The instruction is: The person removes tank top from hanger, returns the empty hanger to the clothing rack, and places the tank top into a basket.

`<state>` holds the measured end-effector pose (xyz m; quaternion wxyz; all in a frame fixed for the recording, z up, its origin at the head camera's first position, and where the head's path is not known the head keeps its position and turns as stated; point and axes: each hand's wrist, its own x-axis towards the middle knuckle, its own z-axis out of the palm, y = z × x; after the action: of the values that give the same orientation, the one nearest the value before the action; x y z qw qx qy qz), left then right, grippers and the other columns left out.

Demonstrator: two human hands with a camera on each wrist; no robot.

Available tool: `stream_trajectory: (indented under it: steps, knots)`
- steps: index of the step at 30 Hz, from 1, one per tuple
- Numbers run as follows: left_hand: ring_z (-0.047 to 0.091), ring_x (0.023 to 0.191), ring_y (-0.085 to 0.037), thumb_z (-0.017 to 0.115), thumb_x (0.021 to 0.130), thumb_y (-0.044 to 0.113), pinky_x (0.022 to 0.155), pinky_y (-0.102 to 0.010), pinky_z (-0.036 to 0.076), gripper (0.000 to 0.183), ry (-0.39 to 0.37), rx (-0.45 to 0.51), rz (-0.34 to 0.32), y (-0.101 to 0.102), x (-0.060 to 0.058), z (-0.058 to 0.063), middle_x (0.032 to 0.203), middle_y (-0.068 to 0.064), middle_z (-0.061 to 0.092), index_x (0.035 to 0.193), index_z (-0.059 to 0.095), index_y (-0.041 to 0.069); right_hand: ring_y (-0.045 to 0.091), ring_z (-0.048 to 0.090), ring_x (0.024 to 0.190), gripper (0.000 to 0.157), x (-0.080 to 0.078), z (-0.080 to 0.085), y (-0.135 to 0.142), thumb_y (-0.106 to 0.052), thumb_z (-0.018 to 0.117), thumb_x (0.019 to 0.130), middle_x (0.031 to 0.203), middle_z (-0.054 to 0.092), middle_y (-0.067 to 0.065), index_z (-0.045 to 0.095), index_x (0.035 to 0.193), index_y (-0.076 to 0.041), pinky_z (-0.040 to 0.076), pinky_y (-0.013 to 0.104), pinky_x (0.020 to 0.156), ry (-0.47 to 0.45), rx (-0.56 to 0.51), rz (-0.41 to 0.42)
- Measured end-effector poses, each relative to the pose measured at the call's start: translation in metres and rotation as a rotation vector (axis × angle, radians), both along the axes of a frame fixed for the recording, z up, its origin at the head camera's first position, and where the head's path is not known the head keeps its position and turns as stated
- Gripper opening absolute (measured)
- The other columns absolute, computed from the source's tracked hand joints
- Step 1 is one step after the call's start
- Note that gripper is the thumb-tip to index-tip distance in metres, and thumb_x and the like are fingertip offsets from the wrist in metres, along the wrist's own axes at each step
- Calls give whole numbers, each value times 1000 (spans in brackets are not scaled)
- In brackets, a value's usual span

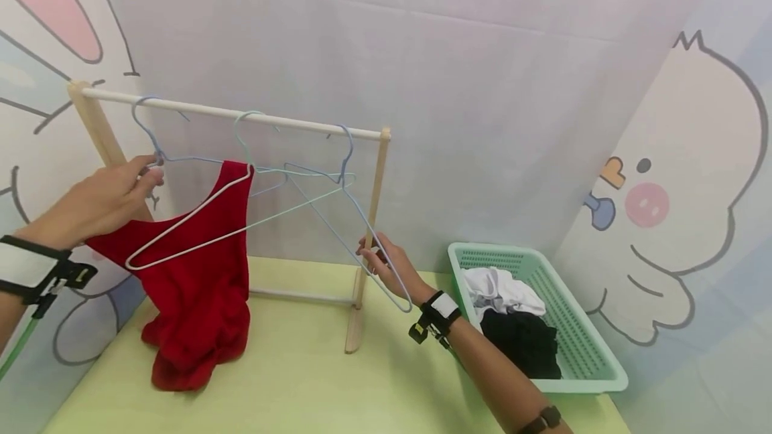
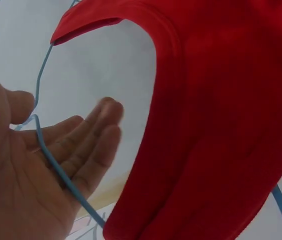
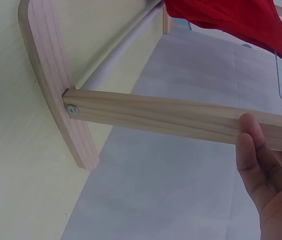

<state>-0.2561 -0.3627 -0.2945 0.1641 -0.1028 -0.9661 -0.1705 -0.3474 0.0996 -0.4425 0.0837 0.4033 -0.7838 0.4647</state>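
A red sleeveless top (image 1: pixel 199 300) hangs from a blue wire hanger (image 1: pixel 145 122) at the left of a small clothes rack (image 1: pixel 241 112). My left hand (image 1: pixel 114 196) pinches this hanger at its neck; in the left wrist view, thumb and index finger meet there while the other fingers extend past the wire. Low on the rack's right wooden post (image 3: pixel 171 117), my right hand (image 1: pixel 392 266) grips with its fingertips. A pale green hanger (image 1: pixel 241 136) and another blue hanger (image 1: pixel 348 153) hang bare from the rod, the green one crossing in front of the top.
A light green basket (image 1: pixel 579 313) stands at the right, holding white clothing (image 1: pixel 503 290) and black clothing (image 1: pixel 521 340). The rack's foot (image 1: pixel 354 330) rests on the yellow tabletop (image 1: pixel 301 367). Curtains with cartoon animals surround the table.
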Motion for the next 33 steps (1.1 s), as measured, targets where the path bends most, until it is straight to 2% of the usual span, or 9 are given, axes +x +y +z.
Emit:
stream_trajectory:
  steps: [3,6,9,11,17,22,25,29,33]
  knots:
    - [61,88,-40,29,108,28,74,-52,49,46,25,29,-44,1,-4,-3,98,-23,65,131,46,-7,12,58,63,15,1,-1,3,-11,50,103,102,67,13,54,117,-7,51,26,55,7,2,-16]
    - [52,70,-23,33,108,24,63,-34,41,36,109,57,-46,1,-5,-6,84,-9,63,118,58,0,12,59,63,16,2,0,3,-12,50,103,102,67,11,54,117,-6,52,27,56,12,7,-25]
    - [43,62,-17,38,107,20,57,-27,35,30,180,61,-34,0,-4,-7,78,-4,58,109,62,4,12,60,64,16,2,0,1,-15,50,104,102,68,8,54,117,-7,53,28,57,11,10,-24]
    - [44,61,-16,39,106,18,56,-25,35,28,211,56,-26,0,-3,-6,77,-4,58,107,63,4,11,59,64,17,0,-1,1,-17,50,103,102,69,6,55,117,-7,52,28,57,6,11,-33]
    - [50,63,-21,42,105,15,57,-29,41,28,263,38,6,2,0,-2,74,-7,57,109,64,-1,16,62,65,16,-4,-6,-1,-17,50,104,104,68,6,54,116,-8,52,27,57,-4,13,-29]
    - [57,70,-32,43,105,15,62,-51,51,29,256,51,51,3,6,2,80,-19,63,116,61,-4,29,64,66,17,-4,-5,-3,-14,47,105,105,67,9,53,117,-3,51,28,57,-9,5,3]
    - [58,71,-35,43,105,14,58,-47,52,29,252,52,60,3,10,6,83,-22,63,119,60,-5,24,63,64,19,5,5,-4,-9,46,104,104,67,12,53,117,3,52,31,58,-12,1,21]
    - [56,66,-31,43,104,12,52,-36,47,28,259,34,72,3,13,9,79,-19,61,117,59,-6,11,61,63,18,16,19,-3,-3,47,103,104,67,15,51,117,7,53,34,58,-9,7,42]
    - [58,65,-34,44,103,11,52,-44,51,26,271,26,81,3,15,11,79,-20,60,117,59,-7,11,61,64,18,18,22,-3,-1,46,102,105,66,16,51,117,7,53,35,58,-9,11,49]
